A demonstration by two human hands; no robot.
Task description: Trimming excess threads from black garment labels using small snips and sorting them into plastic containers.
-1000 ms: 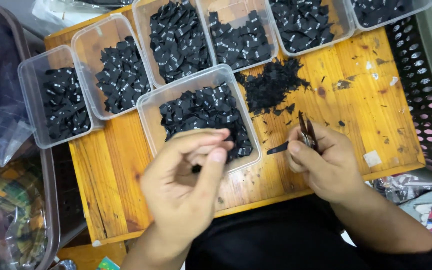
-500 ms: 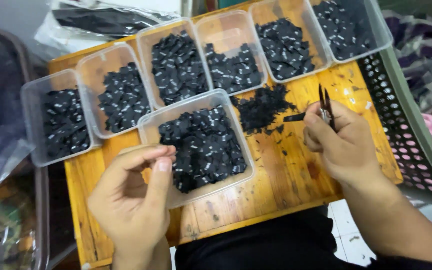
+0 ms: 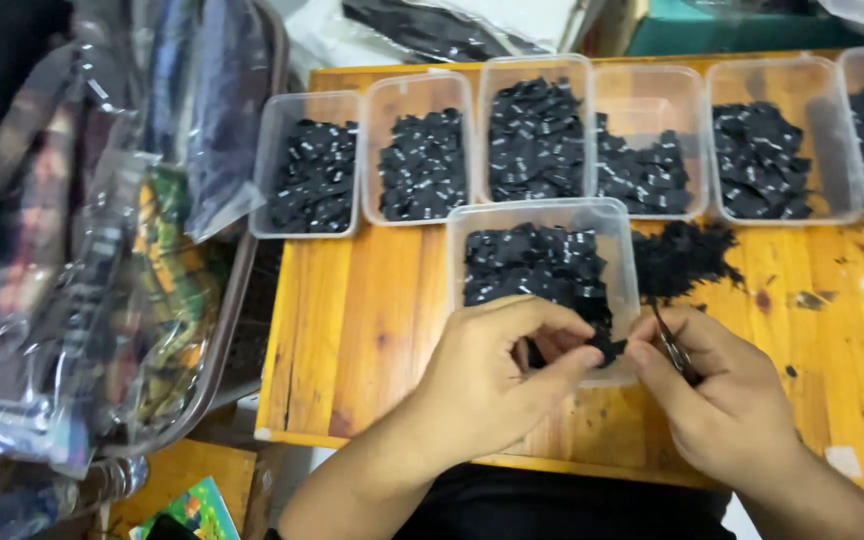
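- Right now we pinch a small black label piece between thumb and fingertips of our left hand, held just over the near rim of the closest clear tub.
- Our right hand sits at 3 o'clock from that piece, clenched around small dark snips, whose tips point up toward 11 o'clock; the fingertips of both hands nearly meet at the piece.
- That closest tub, at 12 o'clock from our hands, is partly full of black labels with small pale marks.
- At 1 o'clock from our hands a loose heap of black scraps lies bare on the wooden board, just beside the tub's right wall.
- Farther out at 12 o'clock, a row of clear tubs runs across the board's far edge, each holding more black labels.
- At 9 o'clock, off the board, clear plastic bags of colourful goods are piled in a bin.
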